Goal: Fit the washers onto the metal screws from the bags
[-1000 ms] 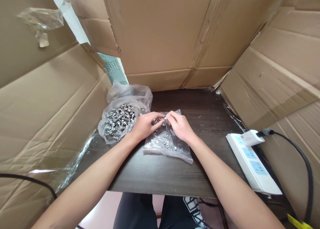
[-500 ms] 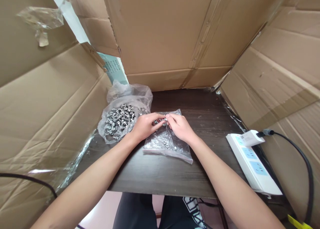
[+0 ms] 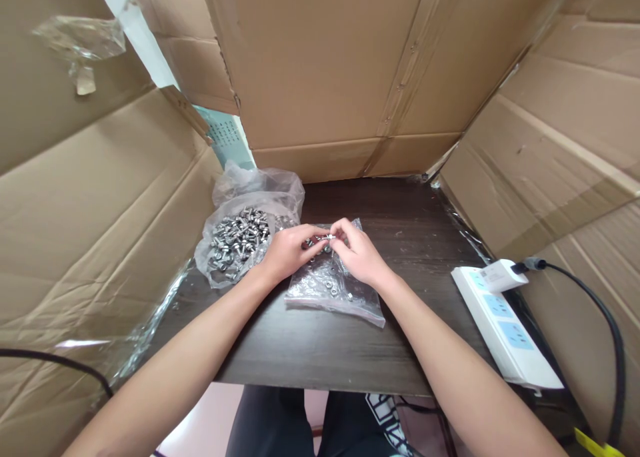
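Over the flat zip bag, my left hand (image 3: 290, 252) pinches a small metal bolt (image 3: 324, 237) between thumb and fingertips. Facing it, my right hand (image 3: 357, 252) has its thumb and index finger closed around a small bright nut (image 3: 331, 236) at the bolt's end. The two sets of fingertips almost meet, and the fingers partly hide both pieces. Beneath them lies the clear zip bag (image 3: 313, 296), with several loose nuts (image 3: 331, 288) on or in it. Just left of my left hand, an open plastic bag (image 3: 204, 254) holds a heap of bolts (image 3: 243, 234).
Cardboard walls (image 3: 330, 64) enclose the dark wooden table (image 3: 320, 357) at the back and both sides. A white power strip (image 3: 507, 330) with a plugged-in black cable (image 3: 607, 317) lies along the right. Another black cable (image 3: 55, 357) runs at the left.
My right thumb and index finger have spread a little and shifted at the bolt's end, so the bright metal shows more. My left hand keeps its pinch almost unmoved.
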Demonstrator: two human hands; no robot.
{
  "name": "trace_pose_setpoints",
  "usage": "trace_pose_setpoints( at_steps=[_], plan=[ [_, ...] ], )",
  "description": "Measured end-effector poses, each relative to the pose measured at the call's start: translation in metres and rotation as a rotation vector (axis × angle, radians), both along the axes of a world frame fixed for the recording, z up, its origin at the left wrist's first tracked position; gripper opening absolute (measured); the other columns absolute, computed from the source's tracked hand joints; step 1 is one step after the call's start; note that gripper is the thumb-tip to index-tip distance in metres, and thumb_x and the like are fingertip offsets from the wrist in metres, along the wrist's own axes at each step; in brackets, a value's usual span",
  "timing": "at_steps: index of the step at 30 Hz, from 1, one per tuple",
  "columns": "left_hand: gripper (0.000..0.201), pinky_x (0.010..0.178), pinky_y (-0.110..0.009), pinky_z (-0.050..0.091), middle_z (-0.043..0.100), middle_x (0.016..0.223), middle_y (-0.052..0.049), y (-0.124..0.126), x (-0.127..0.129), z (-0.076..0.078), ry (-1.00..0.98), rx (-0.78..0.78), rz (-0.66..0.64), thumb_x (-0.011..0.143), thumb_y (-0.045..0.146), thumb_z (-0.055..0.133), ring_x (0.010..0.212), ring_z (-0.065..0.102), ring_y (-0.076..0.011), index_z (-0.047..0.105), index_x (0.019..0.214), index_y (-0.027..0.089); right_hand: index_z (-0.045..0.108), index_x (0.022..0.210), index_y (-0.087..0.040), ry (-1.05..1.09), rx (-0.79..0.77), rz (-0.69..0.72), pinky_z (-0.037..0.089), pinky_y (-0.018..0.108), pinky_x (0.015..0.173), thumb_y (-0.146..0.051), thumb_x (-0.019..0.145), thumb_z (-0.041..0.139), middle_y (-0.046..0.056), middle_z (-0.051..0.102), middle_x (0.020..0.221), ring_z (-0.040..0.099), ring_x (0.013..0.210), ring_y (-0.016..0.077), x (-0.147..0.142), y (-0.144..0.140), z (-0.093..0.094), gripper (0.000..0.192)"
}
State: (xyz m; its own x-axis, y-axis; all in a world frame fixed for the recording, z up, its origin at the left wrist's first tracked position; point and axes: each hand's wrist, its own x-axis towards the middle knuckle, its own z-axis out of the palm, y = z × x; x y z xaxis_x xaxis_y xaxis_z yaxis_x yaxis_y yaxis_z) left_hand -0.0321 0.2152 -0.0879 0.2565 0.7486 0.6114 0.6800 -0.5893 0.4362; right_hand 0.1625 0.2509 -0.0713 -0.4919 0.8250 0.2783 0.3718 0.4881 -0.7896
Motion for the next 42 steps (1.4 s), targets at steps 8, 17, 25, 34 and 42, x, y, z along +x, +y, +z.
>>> trace_pose_setpoints(
  at_steps=[8,17,25,34,42],
  plan=[
    [0.02,0.07,-0.023,0.059,0.08,0.102,-0.005,0.0005,0.0008,-0.0013,-0.008,0.018,0.01,0.1,0.032,0.064,0.076,0.074,-0.0133,0.076,0.11,0.02,0.051,0.073,-0.022,0.007,0.052,0.0,0.045,0.04,0.092,-0.038,0.101,0.039,0.007,0.055,0.094,0.058,0.093,0.0221,-0.0008,0.0011,0.0006,0.034],
    [0.02,0.073,-0.025,0.059,0.08,0.105,-0.005,0.0001,0.0008,0.0004,-0.021,0.012,0.026,0.1,0.032,0.064,0.081,0.075,-0.0153,0.076,0.11,0.02,0.057,0.094,-0.022,0.066,0.045,-0.018,0.048,0.038,0.089,-0.029,0.093,0.052,0.008,0.057,0.107,0.058,0.101,0.0232,-0.0007,0.0001,-0.0003,0.008],
    [0.019,0.071,-0.024,0.059,0.08,0.105,-0.005,0.0003,0.0007,-0.0005,-0.033,0.006,0.036,0.099,0.032,0.065,0.083,0.076,-0.0157,0.075,0.11,0.02,0.056,0.102,-0.024,0.069,-0.007,-0.004,0.049,0.032,0.073,-0.021,0.081,0.058,0.008,0.057,0.113,0.058,0.102,0.0238,-0.0007,-0.0003,0.0,0.021],
    [0.016,0.07,-0.024,0.059,0.08,0.103,-0.003,0.0003,0.0014,-0.0003,-0.038,0.02,0.042,0.098,0.029,0.067,0.081,0.076,-0.0155,0.075,0.108,0.019,0.057,0.079,-0.022,0.056,0.005,0.009,0.048,0.036,0.082,-0.034,0.095,0.049,0.006,0.058,0.094,0.059,0.092,0.0217,-0.0003,0.0021,0.0016,0.022],
    [0.016,0.07,-0.023,0.058,0.08,0.105,-0.002,-0.0007,0.0022,-0.0001,-0.049,0.005,0.039,0.097,0.028,0.068,0.077,0.075,-0.0137,0.075,0.109,0.02,0.059,0.098,-0.023,0.118,-0.024,-0.01,0.048,0.032,0.074,-0.022,0.082,0.057,0.007,0.061,0.107,0.059,0.099,0.0227,-0.0015,-0.0011,0.002,0.016]
  ],
)
